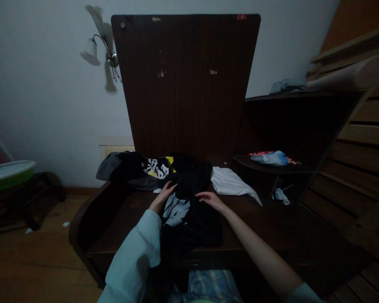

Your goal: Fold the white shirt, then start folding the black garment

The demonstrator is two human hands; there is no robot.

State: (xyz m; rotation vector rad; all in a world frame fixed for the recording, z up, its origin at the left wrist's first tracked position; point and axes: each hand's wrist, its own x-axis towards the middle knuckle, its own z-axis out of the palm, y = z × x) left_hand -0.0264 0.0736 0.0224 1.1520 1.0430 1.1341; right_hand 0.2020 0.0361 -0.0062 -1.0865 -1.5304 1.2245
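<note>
A black garment with a large pale grey print lies on the seat of a dark wooden bench, partly hanging toward its front edge. My left hand is at the left side of this print, fingers stretched out over the black cloth. On the other side my right hand hovers over or rests on the garment, its fingers extended leftward; contact is hard to tell in the dim light. Neither hand visibly grips the cloth. Behind them lies a heap of dark clothes with a black shirt bearing a white and yellow print.
A white cloth lies right of the heap on the bench. A tall dark board stands behind. Corner shelves at right hold plastic packets. At left, a green basin sits on a stool; a lamp is wall-mounted.
</note>
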